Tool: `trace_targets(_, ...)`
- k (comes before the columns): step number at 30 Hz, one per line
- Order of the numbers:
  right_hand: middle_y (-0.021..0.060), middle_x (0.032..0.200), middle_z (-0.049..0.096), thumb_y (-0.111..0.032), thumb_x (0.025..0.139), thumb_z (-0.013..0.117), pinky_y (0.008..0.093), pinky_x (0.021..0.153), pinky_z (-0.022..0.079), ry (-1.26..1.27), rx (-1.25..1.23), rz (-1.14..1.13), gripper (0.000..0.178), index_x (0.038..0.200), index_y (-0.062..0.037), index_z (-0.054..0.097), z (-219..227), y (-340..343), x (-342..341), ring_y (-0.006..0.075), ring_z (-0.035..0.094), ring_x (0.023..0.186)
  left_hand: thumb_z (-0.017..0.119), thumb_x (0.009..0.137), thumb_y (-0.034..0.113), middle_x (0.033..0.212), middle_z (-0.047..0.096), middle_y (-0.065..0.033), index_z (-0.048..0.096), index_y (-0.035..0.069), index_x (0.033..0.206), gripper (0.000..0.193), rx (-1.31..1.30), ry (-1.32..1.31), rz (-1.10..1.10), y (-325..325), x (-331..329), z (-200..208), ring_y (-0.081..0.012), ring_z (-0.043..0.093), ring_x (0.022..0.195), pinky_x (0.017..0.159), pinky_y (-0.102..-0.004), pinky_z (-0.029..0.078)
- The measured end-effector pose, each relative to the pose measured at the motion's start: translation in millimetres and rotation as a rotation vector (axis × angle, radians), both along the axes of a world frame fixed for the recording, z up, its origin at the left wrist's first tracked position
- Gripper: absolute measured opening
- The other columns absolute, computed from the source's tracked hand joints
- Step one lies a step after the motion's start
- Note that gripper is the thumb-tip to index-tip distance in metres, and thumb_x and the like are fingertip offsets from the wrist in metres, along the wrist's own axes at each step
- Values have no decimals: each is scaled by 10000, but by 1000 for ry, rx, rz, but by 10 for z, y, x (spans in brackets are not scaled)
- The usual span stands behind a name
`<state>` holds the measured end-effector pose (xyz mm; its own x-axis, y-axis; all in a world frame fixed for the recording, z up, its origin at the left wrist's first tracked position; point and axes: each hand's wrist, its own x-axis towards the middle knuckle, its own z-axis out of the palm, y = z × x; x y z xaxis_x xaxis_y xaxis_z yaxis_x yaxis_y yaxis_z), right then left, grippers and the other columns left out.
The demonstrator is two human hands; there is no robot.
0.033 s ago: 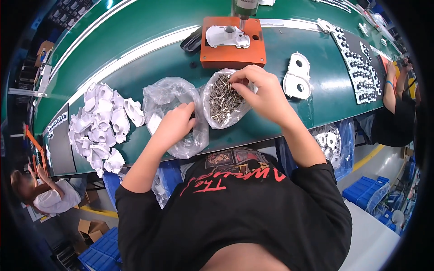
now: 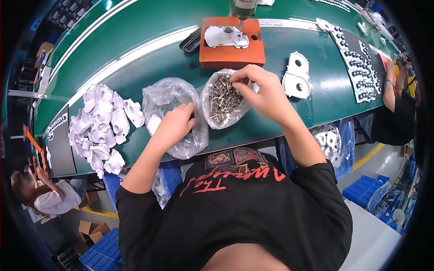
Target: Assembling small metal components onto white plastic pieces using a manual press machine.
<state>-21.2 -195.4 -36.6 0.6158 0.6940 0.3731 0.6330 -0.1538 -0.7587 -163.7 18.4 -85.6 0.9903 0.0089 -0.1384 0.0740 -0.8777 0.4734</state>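
Hard to make out: whatever the right hand pinches, since the fingertips curl together over the rim of the clear bag of screws and cover anything between them; impossible to tell whether a screw is actually gripped. Equally unclear what sits inside the second clear plastic bag, crumpled and glare-streaked, with only a pale piece showing through near its left side. Screwdriver tip cut off by the upper edge.

Spread along the green workbench: a heap of white plastic housings at the left, an orange fixture block behind the screw bag with one white housing seated on it, two flat white plates just right of the right hand, and trays of small dark parts farther right. Another person's arm at the far right edge.

Left hand resting palm-down on the crumpled bag, fingers loosely spread and pressing the plastic, gripping nothing visible. Right forearm reaching up from the lower right, wrist bent, hand hovering at the screw bag's mouth.
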Motion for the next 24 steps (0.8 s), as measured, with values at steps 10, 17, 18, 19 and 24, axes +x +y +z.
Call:
trace_targets(10,37,891,646,-8,833,633,234,775,457,327,160,-68,134,964,17,619,0,-383,212,104,585,870,603,764,24,725,582,-36,502,9,888,160,-449,-62,238,309,234,491,-80,558,652,618,-234,461)
trace_targets(17,61,886,655,-24,841,629,217,750,465,463,291,-126,113,947,17,621,-32,-461,366,93,596,824,631,832,191,856,646,-54,654,-22,925,233,-482,-271,58,486,1621,800,-116,568,786,742,-274,462)
trace_targets(18,63,888,656,-30,842,629,220,751,467,487,305,-152,114,945,19,621,-43,-469,381,96,599,822,640,830,201,853,646,-46,671,-11,921,233,-406,-269,25,480,1858,797,-125,561,764,729,-274,462)
trace_targets(19,63,888,656,-30,842,629,220,751,467,479,304,-153,114,945,19,621,-57,-483,396,96,599,822,640,830,201,853,646,-46,671,-11,921,233,-393,-279,46,466,2078,786,-125,561,764,729,-274,462)
trace_targets(24,62,869,658,-17,827,633,225,754,471,521,338,-273,111,933,17,628,-141,-703,464,107,608,817,680,812,220,808,641,-36,679,22,932,231,-393,26,-159,326,2752,685,-124,562,716,629,-259,464)
